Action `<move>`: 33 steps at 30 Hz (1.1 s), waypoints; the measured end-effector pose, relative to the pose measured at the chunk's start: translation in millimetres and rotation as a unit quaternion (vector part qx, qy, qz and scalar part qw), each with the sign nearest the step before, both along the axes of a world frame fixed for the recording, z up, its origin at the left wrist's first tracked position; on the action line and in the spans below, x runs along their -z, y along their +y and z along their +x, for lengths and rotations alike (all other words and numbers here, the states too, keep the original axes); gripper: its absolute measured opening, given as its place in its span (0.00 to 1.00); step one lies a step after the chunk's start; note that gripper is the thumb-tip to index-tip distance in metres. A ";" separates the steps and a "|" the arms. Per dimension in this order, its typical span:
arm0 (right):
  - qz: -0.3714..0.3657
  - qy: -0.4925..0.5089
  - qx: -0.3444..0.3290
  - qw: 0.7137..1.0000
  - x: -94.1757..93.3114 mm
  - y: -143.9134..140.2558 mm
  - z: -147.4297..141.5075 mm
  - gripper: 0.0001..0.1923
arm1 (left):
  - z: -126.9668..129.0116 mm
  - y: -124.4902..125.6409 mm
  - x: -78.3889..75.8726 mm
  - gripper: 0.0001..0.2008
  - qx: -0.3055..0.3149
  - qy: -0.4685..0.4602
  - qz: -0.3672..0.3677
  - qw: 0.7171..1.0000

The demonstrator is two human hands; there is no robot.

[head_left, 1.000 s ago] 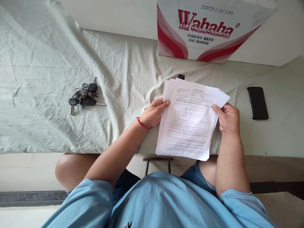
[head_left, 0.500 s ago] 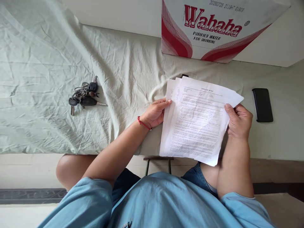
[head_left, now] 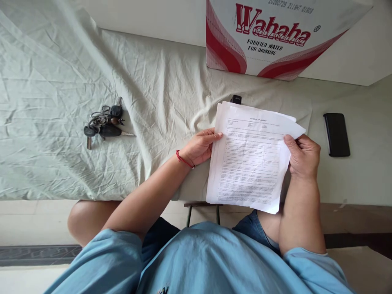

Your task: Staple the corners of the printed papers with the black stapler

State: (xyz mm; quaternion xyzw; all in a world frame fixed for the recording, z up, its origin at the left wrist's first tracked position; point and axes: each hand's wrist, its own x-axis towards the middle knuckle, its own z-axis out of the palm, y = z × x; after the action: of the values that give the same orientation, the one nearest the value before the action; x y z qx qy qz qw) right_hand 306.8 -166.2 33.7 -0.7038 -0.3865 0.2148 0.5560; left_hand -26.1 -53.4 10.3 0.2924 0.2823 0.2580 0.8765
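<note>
1. My left hand [head_left: 200, 146] pinches the left edge of a thin stack of white printed paper sheets [head_left: 251, 163], thumb on top.
2. My right hand [head_left: 303, 157] grips the stack's right edge.
3. The sheets hang above the near edge of the wrinkled pale green cloth [head_left: 61, 102].
4. A bunch of dark keys [head_left: 104, 124] lies to the left, a black phone [head_left: 336, 134] to the right, and a red-and-white cardboard box [head_left: 275, 36] behind.

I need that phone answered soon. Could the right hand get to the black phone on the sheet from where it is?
Probably yes: the phone lies just beside the right hand with only bare sheet between. But that hand grips the papers, so it must let go first.
</note>
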 end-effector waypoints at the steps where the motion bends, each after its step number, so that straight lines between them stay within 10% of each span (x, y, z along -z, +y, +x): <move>1: -0.004 0.003 -0.002 1.000 -0.3 0.1 -0.9 0.26 | 0.3 -0.1 -0.6 0.16 0.001 -0.001 0.001 1.000; 33: 0.037 0.024 0.016 0.999 10.8 8.9 12.1 0.30 | 7.1 -6.0 3.8 0.17 0.001 -0.053 -0.009 0.999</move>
State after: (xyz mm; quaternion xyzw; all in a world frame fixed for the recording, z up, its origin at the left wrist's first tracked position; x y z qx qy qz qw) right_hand 318.9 -157.3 22.9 -0.6834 -0.3693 0.2082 0.5943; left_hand -19.0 -59.4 6.6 0.2705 0.2370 0.2693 0.8934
